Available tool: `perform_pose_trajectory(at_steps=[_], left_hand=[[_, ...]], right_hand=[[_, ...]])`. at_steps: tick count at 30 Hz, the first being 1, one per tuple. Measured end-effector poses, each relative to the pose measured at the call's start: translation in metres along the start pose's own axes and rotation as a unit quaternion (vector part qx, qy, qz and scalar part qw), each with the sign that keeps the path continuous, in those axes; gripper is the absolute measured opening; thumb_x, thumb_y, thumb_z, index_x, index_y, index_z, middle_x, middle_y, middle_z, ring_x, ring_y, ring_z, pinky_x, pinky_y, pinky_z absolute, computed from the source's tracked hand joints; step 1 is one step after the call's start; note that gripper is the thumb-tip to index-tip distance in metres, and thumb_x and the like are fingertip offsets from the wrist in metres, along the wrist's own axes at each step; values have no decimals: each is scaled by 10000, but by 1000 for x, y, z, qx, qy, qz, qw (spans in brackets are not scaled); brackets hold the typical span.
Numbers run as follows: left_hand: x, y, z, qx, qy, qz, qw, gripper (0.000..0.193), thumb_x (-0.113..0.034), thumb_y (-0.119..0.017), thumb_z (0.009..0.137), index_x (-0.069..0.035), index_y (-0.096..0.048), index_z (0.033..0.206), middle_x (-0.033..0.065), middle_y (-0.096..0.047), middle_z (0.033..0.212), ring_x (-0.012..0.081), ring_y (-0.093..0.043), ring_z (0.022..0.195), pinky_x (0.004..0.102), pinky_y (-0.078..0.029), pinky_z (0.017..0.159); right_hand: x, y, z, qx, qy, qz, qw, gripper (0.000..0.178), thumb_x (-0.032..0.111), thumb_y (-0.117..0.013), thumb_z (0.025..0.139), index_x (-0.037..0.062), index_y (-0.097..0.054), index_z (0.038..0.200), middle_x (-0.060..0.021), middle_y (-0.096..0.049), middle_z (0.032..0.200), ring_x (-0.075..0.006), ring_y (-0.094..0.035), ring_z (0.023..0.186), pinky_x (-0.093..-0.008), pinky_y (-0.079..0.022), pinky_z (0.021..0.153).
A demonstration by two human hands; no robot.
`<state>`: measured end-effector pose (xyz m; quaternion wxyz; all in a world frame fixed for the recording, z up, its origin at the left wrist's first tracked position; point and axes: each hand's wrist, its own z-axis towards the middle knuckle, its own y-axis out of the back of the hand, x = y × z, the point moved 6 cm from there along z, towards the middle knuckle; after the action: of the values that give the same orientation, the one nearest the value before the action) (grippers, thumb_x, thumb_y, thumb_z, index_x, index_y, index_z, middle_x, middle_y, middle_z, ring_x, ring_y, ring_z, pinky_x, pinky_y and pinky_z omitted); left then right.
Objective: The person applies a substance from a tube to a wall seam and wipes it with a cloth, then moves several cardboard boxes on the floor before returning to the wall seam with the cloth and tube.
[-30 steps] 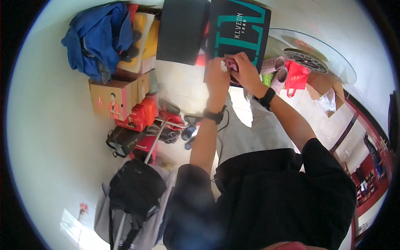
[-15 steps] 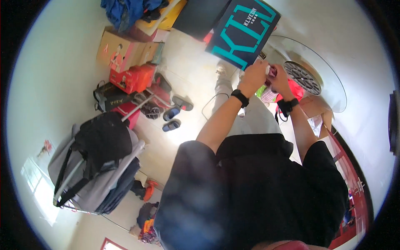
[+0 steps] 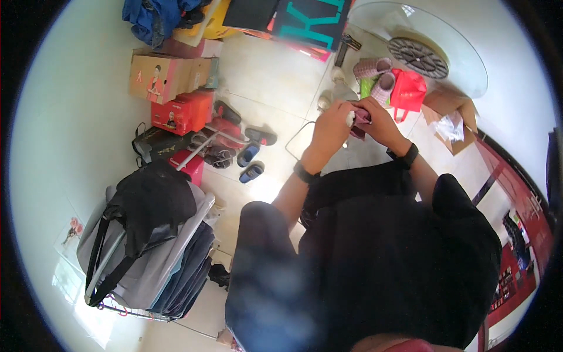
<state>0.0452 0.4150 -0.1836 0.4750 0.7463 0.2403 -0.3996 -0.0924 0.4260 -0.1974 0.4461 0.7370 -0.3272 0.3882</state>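
Observation:
In front of my body, both hands hold a dusty-pink, cloth-like thing (image 3: pixel 362 117) with a white part at its left edge. My left hand (image 3: pixel 332 127) is closed at its left side, against the white part. From the other side my right hand (image 3: pixel 381 124) grips it, fingers bent over the top. The fingers hide much of its shape, so I cannot tell its kind. Beyond my hands lie pink checked slippers (image 3: pixel 384 87), next to a red bag (image 3: pixel 409 91).
A round glass tabletop (image 3: pixel 469 61) stands at far right, near an open cardboard box (image 3: pixel 462 111). Dark boxes with a teal-lettered box (image 3: pixel 311 26) are ahead. To the left are stacked cartons (image 3: pixel 143 82), blue slippers (image 3: pixel 252 172) and a clothes rack with a black bag (image 3: pixel 155 202).
Both hands have come closer to my body and slightly left, with the pink thing still held. My view has shifted, bringing the checked slippers and red bag into fuller sight.

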Motion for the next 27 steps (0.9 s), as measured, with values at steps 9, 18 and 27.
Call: perform_pose_trajectory(at_steps=[9,18,27], left_hand=[[-27,-1,-66,35,-79,27,996,398,50,-638,682,-122,-556,1032,104,-546,988,359,-597,868,435,-507,689],[-101,-56,-55,39,-132,29,990,247,-60,-704,765,-106,-599,984,105,-579,936,333,-608,831,389,-504,664],[-282,-217,1,-29,-278,43,959,302,-29,-659,721,-143,-614,997,104,-582,980,332,-606,910,417,-510,742]], right_hand=[[24,-16,-58,44,21,-80,996,421,95,-668,769,111,-554,1174,-107,-539,1070,-330,-589,938,-393,-492,767],[9,58,-119,-3,7,-140,990,399,72,-646,776,125,-570,1164,-93,-574,1111,-313,-601,988,-370,-496,807],[-38,255,-244,-252,100,-167,948,492,-36,-650,693,83,-559,1162,-123,-544,1199,-344,-578,1012,-390,-493,837]])
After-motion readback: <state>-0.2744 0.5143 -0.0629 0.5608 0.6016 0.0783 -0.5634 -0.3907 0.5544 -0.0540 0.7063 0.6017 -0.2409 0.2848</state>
